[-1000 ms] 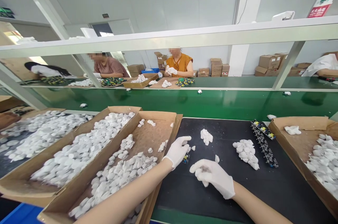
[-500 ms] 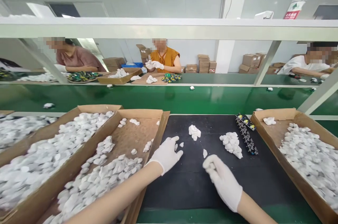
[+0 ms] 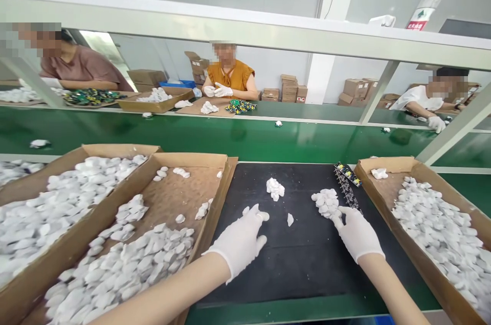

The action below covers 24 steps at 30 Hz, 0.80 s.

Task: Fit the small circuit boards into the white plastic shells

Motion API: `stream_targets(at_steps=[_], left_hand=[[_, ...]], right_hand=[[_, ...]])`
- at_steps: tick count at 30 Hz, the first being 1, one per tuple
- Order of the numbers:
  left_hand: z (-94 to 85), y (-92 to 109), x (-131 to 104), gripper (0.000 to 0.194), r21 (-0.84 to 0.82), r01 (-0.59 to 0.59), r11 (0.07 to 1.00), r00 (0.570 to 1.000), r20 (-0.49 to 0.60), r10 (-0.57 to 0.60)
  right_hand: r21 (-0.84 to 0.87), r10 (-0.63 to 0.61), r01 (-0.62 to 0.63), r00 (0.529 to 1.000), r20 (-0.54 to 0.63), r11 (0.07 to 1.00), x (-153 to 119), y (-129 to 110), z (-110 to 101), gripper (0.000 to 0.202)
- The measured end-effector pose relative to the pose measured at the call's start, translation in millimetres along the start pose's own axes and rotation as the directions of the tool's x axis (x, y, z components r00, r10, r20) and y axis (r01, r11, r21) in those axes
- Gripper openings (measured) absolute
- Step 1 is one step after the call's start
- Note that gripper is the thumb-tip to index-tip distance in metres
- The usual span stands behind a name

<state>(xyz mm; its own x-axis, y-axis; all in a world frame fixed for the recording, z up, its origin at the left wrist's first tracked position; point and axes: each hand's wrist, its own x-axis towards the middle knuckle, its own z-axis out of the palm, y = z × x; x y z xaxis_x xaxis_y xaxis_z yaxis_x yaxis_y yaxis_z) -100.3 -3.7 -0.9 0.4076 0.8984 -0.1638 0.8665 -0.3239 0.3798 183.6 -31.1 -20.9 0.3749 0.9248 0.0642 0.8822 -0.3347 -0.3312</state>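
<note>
Our right hand (image 3: 358, 235) is at the pile of white pieces (image 3: 326, 202), one o'clock on the worktop (image 3: 295, 269); our left hand (image 3: 241, 240) sits apart at nine (grips? we can't tell). They look light, stiffish, perhaps slippery: we'd pinch rims.

You're on a factory floor, at an assembly line! Look ahead: a long green work surface (image 3: 215, 137) runs right across, small white-topped pieces (image 3: 278, 123) spaced along it. Cardboard trays (image 3: 187, 161) heaped with white parts (image 3: 433, 228) flank your black mat (image 3: 291, 274), circuit boards (image 3: 348, 175) lying there too. Facing you, three gloved people (image 3: 233, 77) at a shared bench (image 3: 307, 109), and behind them, stacked cartons (image 3: 289, 89)!
</note>
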Motion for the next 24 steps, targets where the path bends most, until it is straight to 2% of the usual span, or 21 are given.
stream_targets(at_steps=[3,7,9,11,13,16,22,24], left_hand=[[-2.8,5.2,-4.5,0.042,0.011,-0.012,1.000,1.000,0.018,0.011],[-13.0,8.3,-8.1,0.060,0.114,0.034,0.993,0.996,0.075,-0.042],[-15.6,8.1,-9.0,0.062,0.146,0.071,0.987,0.990,0.111,-0.088],[-14.7,6.6,-9.5,0.058,0.154,0.068,0.986,0.987,0.132,-0.089],[-10.5,4.2,-9.2,0.054,0.133,0.040,0.990,0.989,0.133,-0.058],[-1.4,0.4,-7.3,0.047,0.057,-0.012,0.998,0.994,0.111,0.005],[11.5,0.0,-3.2,0.039,-0.191,-0.170,0.967,0.982,0.054,0.183],[13.0,1.5,-3.5,0.037,-0.224,-0.193,0.955,0.977,0.043,0.207]], right_hand=[[-0.112,-0.035,0.024,0.994,-0.101,0.993,-6.1,-2.0,5.5,0.028],[-0.202,-0.149,0.104,0.964,-0.221,0.974,-9.4,0.3,13.7,0.022],[-0.148,-0.154,0.118,0.952,-0.263,0.982,-8.1,2.5,15.9,0.021],[-0.024,-0.124,0.122,0.953,-0.277,0.992,-6.2,4.3,16.2,0.022],[0.095,-0.089,0.119,0.958,-0.274,0.988,-5.0,5.6,14.9,0.024],[0.182,-0.049,0.102,0.961,-0.273,0.978,-5.0,7.4,12.5,0.028],[0.247,-0.016,0.110,0.934,-0.356,0.963,-5.7,12.0,10.0,0.032],[0.220,-0.062,0.135,0.950,-0.307,0.966,-5.6,10.3,8.9,0.036]])
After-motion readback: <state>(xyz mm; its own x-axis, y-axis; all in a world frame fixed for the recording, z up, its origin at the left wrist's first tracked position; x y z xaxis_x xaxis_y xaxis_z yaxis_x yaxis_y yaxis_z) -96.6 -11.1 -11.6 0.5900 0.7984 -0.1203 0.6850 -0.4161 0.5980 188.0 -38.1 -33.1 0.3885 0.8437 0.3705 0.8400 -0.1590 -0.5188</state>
